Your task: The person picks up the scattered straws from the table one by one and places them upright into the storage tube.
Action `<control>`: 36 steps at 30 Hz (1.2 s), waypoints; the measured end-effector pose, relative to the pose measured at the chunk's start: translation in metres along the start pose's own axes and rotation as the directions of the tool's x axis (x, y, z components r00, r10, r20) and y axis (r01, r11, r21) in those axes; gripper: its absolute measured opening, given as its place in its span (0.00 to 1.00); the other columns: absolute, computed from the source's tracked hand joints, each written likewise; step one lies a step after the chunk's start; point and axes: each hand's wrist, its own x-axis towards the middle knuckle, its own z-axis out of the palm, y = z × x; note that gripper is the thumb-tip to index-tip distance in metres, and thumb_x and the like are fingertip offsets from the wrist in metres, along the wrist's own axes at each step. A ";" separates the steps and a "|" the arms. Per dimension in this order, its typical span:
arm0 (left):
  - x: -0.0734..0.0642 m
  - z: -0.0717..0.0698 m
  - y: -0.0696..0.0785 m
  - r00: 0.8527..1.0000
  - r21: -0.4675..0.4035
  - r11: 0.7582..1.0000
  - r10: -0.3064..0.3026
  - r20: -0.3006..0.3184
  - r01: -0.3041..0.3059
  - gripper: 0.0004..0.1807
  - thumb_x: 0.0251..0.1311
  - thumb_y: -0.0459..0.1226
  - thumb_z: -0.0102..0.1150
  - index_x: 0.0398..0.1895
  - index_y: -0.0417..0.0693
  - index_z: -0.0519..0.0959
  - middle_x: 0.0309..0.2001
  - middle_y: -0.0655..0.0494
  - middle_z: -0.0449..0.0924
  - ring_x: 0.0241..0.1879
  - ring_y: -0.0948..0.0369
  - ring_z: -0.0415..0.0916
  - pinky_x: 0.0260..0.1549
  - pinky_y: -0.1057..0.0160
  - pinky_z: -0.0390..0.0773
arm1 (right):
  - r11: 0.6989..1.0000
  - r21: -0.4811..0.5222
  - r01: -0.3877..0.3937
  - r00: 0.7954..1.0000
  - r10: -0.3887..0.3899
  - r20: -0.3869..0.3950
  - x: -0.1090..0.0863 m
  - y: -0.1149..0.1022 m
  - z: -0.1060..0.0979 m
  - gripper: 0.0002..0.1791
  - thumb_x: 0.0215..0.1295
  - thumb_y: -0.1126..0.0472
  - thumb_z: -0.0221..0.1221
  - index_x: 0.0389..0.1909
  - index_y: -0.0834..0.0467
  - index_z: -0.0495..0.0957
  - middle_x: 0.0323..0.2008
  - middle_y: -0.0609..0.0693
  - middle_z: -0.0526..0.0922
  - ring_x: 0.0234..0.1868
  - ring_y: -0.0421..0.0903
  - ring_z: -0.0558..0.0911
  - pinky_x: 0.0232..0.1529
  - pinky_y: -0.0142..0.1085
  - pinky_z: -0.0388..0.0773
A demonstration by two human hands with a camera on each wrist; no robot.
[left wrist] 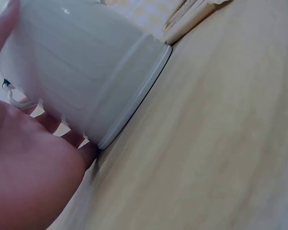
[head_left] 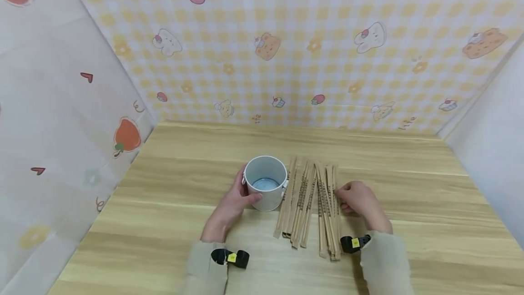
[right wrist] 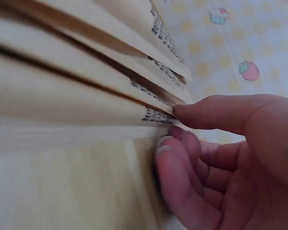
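Wall cloth [head_left: 61, 81], white w/ red & orange prints, far L of cup. L sleeve [head_left: 206, 258], light-coloured, then black strap [head_left: 231, 257] w/ yellow tag at L wrist, both on person's side of cup. L hand [head_left: 233, 204] at cup's L side: thumb across near wall, other fingers wrapped round L wall. Grasping cup, per head & L wrist views.

Cup [head_left: 271, 200]: white, upright, base on wood-grain surface [head_left: 163, 185], mouth up, bluish bottom visible inside, small lug ea. side. Checked backdrop [head_left: 286, 72], yellow/white w/ strawberry, cupcake & flower prints, stands behind cup.

Wrapped sticks [head_left: 302, 204], tan paper w/ dark printed text, flat on surface just R of cup. Approx. side by side, some overlapping; lower ends reach closer to person than cup base does. Nearest one right beside cup's R lug; can't tell if touching. Second bunch [head_left: 327, 215] a bit farther R of cup, fanned slightly apart from first at lower ends.

R hand [head_left: 358, 199], R of cup beyond both bunches: thumb + fingertip pinching edge of outermost stick, remaining fingers curled (R wrist view). R strap [head_left: 355, 243], black w/ yellow tag, & R sleeve [head_left: 386, 258] nearer person than cup. Whitish side wall [head_left: 491, 126] far R of cup.
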 end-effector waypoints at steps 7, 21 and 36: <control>0.002 0.007 -0.012 0.999 -0.022 0.999 0.024 0.023 -0.023 0.50 0.42 0.36 0.68 0.67 0.63 0.48 0.64 0.49 0.52 0.64 0.52 0.48 0.61 0.55 0.46 | 0.999 0.036 -0.034 0.999 0.033 0.004 -0.003 0.012 -0.001 0.14 0.59 0.60 0.52 0.35 0.69 0.75 0.24 0.55 0.76 0.23 0.45 0.77 0.25 0.36 0.77; 0.005 -0.002 -0.015 1.000 0.059 0.998 -0.011 0.012 0.010 0.47 0.44 0.34 0.66 0.66 0.63 0.50 0.63 0.52 0.54 0.64 0.55 0.48 0.61 0.54 0.46 | 0.999 0.037 -0.009 1.000 0.008 0.020 0.001 0.013 0.000 0.16 0.59 0.55 0.55 0.35 0.66 0.74 0.24 0.54 0.76 0.23 0.45 0.77 0.27 0.37 0.77; 0.011 -0.005 -0.008 1.000 0.082 0.997 -0.009 -0.011 0.009 0.47 0.45 0.35 0.65 0.66 0.64 0.50 0.63 0.54 0.54 0.64 0.57 0.49 0.61 0.55 0.48 | 0.997 -0.072 0.026 1.000 -0.026 -0.006 0.007 -0.006 0.002 0.12 0.59 0.58 0.55 0.32 0.65 0.75 0.23 0.54 0.78 0.21 0.44 0.78 0.25 0.35 0.77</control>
